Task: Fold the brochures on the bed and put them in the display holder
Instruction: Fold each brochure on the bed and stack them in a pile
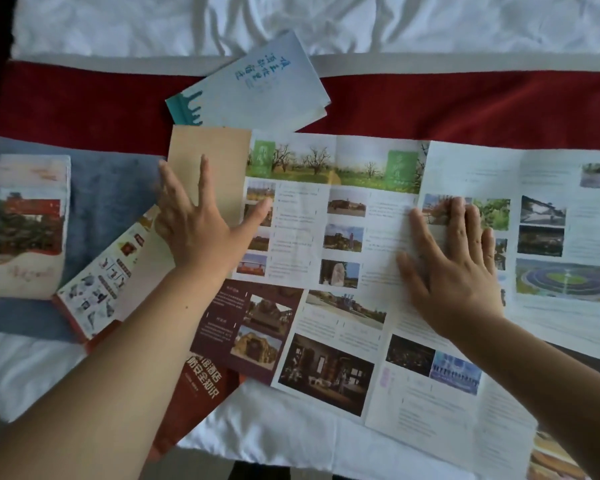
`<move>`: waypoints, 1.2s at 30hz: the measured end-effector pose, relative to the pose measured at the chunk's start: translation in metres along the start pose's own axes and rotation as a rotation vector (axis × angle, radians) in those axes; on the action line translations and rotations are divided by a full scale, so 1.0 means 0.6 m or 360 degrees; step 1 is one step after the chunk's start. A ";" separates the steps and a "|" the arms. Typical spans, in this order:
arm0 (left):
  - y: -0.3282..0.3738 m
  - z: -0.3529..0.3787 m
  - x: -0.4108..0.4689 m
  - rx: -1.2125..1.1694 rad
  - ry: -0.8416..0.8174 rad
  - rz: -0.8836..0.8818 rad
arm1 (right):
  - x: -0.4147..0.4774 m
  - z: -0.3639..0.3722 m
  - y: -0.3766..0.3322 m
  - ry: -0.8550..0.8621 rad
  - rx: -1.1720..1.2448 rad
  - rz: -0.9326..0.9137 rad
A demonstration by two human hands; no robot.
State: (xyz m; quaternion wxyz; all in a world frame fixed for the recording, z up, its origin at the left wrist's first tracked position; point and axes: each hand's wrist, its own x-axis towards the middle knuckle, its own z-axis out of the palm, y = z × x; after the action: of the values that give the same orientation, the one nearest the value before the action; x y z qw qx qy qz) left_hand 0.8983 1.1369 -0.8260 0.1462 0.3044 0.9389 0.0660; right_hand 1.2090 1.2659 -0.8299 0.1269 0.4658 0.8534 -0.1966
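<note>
A wide brochure [361,209] with landscape photos lies unfolded across the bed, its tan left panel [222,150] folded over. My left hand [201,223] presses flat on that tan panel with fingers spread. My right hand [454,268] lies flat on the brochure's middle panels. Beneath it a second open brochure [329,355] with dark maroon and white panels spreads toward the bed's near edge. A folded pale blue brochure [257,88] rests on the red runner. At the left stands a stack of folded brochures [30,223]. No display holder is in view.
A red bed runner [465,105] and a blue cloth [111,195] cross the white bedding [326,19]. A folded brochure with small pictures [115,268] lies under my left forearm, and a red-brown booklet [194,393] hangs near the bed's front edge.
</note>
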 end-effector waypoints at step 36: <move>0.181 0.027 -0.140 -0.0022 -0.0330 0.0311 | -0.061 0.009 0.017 0.0022 0.0084 -0.0022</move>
State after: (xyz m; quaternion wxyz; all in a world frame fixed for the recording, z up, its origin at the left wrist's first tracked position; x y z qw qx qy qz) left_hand 1.0282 1.1754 -0.7987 0.2373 0.3986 0.8842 0.0547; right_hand 1.2376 1.2413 -0.8223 0.1073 0.4644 0.8519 -0.2169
